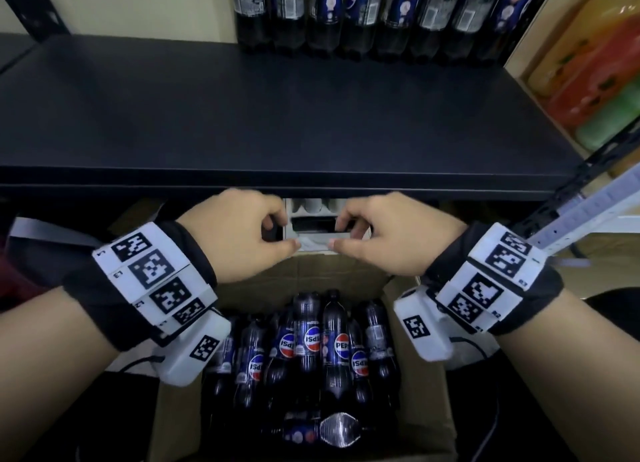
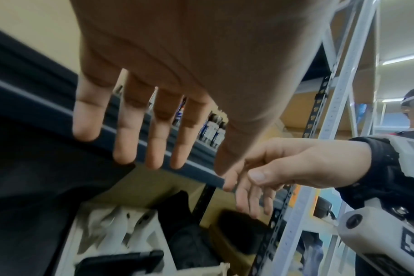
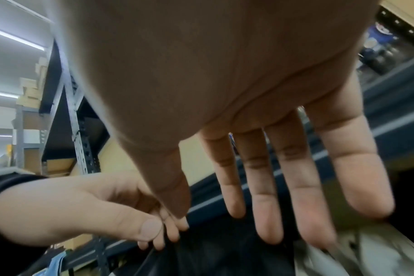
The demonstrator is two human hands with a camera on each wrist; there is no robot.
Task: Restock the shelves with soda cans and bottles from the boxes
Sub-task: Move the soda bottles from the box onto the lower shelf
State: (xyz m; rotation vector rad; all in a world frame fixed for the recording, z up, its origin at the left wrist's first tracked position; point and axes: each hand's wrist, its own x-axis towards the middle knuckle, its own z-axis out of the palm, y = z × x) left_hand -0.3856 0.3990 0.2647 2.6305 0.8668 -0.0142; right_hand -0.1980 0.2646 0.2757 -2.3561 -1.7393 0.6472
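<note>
With both hands empty, left hand [image 1: 239, 233] and right hand [image 1: 391, 234] loosely curled above the brown cardboard box [image 1: 429, 396] of dark cola bottles [image 1: 311, 340], we should lower them and grasp each bottle below its cap.

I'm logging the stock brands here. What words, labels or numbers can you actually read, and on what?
"PEPSI" on the labels of the bottles in the box; several stand mirrored or turned, one shows only "PEPS".
Bottles on the shelf: label print and barcodes too blurred to read.
Wristband markers: patterns only; tiny side numbers unreadable.
</note>
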